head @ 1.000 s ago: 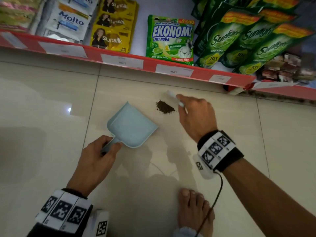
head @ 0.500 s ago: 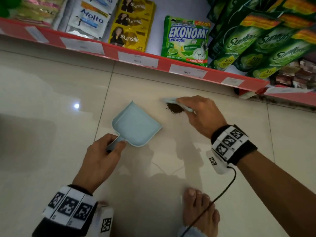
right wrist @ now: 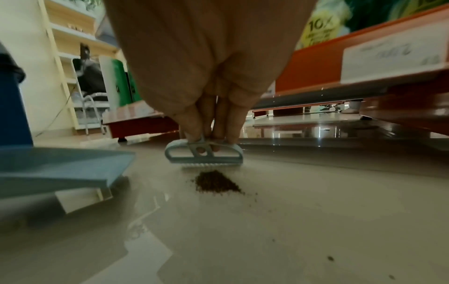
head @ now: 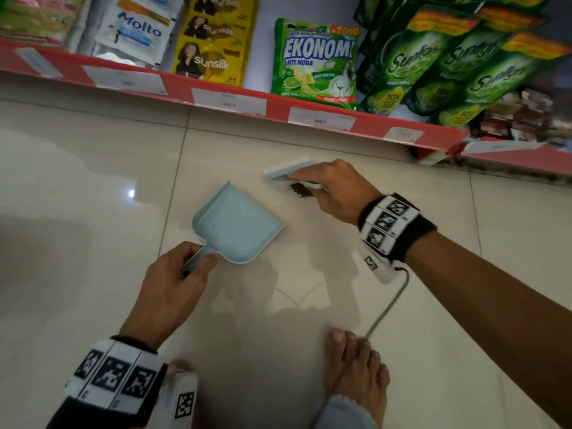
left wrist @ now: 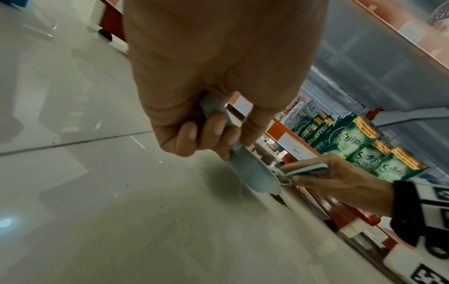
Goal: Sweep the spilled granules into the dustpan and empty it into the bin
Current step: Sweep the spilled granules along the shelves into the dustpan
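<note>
A small pile of dark brown granules (head: 300, 192) (right wrist: 216, 183) lies on the pale tiled floor. My right hand (head: 334, 190) (right wrist: 213, 123) grips a light blue hand brush (head: 289, 171) (right wrist: 204, 154) just behind the pile, bristles at the floor. My left hand (head: 176, 283) (left wrist: 209, 130) holds the handle of a light blue dustpan (head: 235, 227) (left wrist: 252, 173) (right wrist: 60, 171), which lies to the left of the pile with its mouth toward it. A few stray grains are scattered near the pile.
A red shelf edge (head: 309, 116) with price tags runs along the floor just beyond the granules, stocked with Sunlight (head: 448, 66), Ekonomi and Sunsilk pouches. My bare foot (head: 356, 366) and a cable are on the floor below. A blue bin (right wrist: 12, 100) stands behind the dustpan.
My right hand has carried the brush from the right of the pile to behind it, by the shelf. The dustpan and left hand stayed put.
</note>
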Available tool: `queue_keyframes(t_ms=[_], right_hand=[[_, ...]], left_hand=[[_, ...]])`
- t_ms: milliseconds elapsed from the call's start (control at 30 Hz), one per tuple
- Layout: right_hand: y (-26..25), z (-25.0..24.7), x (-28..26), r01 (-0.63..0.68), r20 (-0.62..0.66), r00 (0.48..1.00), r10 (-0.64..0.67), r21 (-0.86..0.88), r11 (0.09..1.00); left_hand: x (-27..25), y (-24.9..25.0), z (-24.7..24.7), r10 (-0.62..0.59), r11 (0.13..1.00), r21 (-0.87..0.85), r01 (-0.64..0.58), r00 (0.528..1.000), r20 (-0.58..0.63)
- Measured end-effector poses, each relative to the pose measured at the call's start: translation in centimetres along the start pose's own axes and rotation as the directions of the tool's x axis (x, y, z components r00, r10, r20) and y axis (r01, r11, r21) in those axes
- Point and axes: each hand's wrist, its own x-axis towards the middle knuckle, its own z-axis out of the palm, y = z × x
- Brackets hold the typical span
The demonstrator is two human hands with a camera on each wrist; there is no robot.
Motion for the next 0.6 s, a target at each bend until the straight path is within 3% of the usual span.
queue_keyframes(t_ms=[100,233,300,433,600], right_hand=[[0.7,-1.0,-0.7,-0.009,-0.172,0.985,0.015,0.035,0.999],[1.2,-0.6,1.8,-0.281,-0.286,0.925,0.249,-0.074,0.957],[0.5,0.1,3.2,-0.255,-0.242,0.938,0.248,0.003,0.967],[-0.2,0.4,3.5,-0.073,-0.019,0.997,0.074,0.046,0.996],[1.5,-1.7,-1.1,0.035,0.113,0.993,-0.035,0.003,0.999]], left_hand=[[-0.1,-0.5,-0.1,-0.020,1.000,-0.013,0.019,1.000,-0.014],[0.0,-0.6,0.5,-0.029,1.000,-0.008,0.029,0.999,0.014],[0.1,-0.4,0.7,-0.020,0.999,0.025,0.020,1.000,0.023],[0.4,-0.3,0.3,-0.008,1.000,0.030,0.008,1.000,0.020],[0.4,-0.3,0.3,-0.029,1.000,-0.003,0.029,1.000,0.004]])
